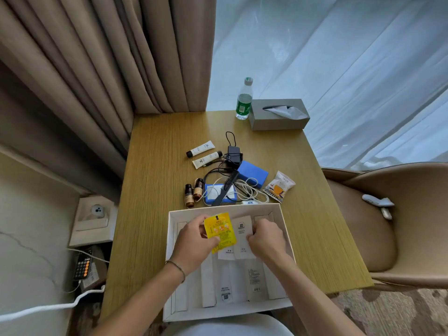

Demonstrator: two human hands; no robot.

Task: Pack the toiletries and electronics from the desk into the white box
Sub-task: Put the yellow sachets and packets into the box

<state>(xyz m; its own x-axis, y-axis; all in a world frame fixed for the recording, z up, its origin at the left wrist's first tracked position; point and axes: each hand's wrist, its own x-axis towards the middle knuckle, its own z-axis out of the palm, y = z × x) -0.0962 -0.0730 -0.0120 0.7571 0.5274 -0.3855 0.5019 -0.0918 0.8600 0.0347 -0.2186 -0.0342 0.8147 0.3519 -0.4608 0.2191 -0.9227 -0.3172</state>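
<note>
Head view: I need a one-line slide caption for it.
Both hands hold packets over the white box: left hand pinches a yellow sachet, right hand grips white ones.

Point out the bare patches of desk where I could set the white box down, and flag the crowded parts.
Bare desk: the wide strip between the curtain and the tubes; the right side between the snack packet and the chair; some room before the tissue box. Crowded: the middle, with cables, comb, blue boxes and brown bottles, just behind the white box.

arms: bare, no sleeves | left wrist: thin metal bracelet (176, 266)
</note>
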